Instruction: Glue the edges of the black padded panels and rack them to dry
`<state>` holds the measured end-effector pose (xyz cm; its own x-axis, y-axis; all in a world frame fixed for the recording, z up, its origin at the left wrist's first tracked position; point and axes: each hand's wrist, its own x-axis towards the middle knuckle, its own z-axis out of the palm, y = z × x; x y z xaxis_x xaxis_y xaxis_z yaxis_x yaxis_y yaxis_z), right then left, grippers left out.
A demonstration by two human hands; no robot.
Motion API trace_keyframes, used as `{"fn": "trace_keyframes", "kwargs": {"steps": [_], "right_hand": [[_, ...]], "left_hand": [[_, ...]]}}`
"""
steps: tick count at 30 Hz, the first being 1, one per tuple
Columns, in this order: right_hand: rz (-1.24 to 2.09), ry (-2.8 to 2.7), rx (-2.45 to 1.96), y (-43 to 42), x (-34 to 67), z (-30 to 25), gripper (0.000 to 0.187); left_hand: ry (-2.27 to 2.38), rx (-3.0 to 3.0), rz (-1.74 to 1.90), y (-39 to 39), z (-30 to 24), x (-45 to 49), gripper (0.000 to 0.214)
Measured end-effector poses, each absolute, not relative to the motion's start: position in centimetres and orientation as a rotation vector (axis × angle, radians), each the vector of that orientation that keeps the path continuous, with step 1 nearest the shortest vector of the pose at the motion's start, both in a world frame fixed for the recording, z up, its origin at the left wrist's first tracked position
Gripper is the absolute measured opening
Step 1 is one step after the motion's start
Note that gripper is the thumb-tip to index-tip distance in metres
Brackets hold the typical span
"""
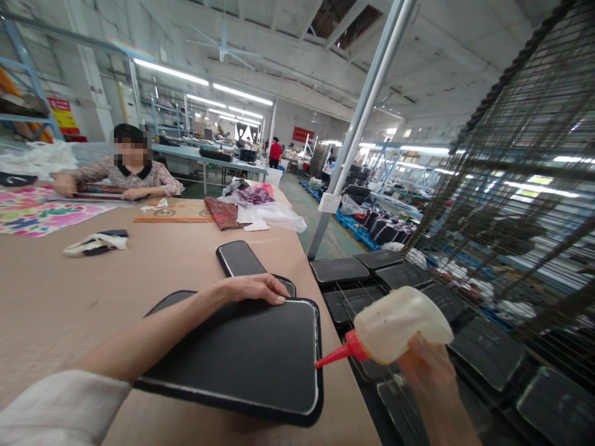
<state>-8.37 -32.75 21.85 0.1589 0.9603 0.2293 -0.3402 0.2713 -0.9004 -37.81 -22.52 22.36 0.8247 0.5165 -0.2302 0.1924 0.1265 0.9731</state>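
Note:
A black rounded-corner panel (pixel 237 353) is tilted above the table, with a whitish line running along its rim. My left hand (pixel 258 288) reaches across it and grips its far edge, fingers closed over the rim. In my right hand (pixel 427 362) is a cloudy squeeze bottle (pixel 400 322) with a red nozzle (pixel 337 354). The bottle lies almost on its side, and the nozzle's tip meets the panel's right rim. Behind my left hand lies a smaller black panel (pixel 239 257), with part of another beside it. My right fingers are partly hidden behind the bottle.
The brown table (pixel 186 263) carries a cloth scrap (pixel 97 243) and a heap of fabric and plastic (pixel 260 198). Across it sits a co-worker (pixel 132 170) handling patterned material. To my right, a wire rack (pixel 511 155) holds several black panels (pixel 488 350); a metal post (pixel 356 124) stands beyond the table's edge.

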Motion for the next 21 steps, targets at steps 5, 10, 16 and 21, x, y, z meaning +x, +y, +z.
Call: {"fn": "trace_keyframes", "kwargs": {"steps": [5, 10, 16, 21], "right_hand": [[1.125, -0.958, -0.834, -33.2, -8.5, 21.7, 0.056], [1.125, -0.973, -0.824, -33.2, -8.4, 21.3, 0.057], [1.113, -0.999, -0.807, -33.1, -8.0, 20.6, 0.053], [1.005, -0.941, -0.865, -33.5, -8.4, 20.8, 0.058]], "left_hand": [[0.624, 1.439, 0.292, -22.3, 22.0, -38.1, 0.024], [0.647, 1.436, 0.3, -22.0, 21.8, -38.3, 0.024], [0.673, 1.457, 0.331, -21.7, 21.5, -38.7, 0.025], [0.687, 1.436, 0.349, -21.6, 21.1, -39.0, 0.025]]}}
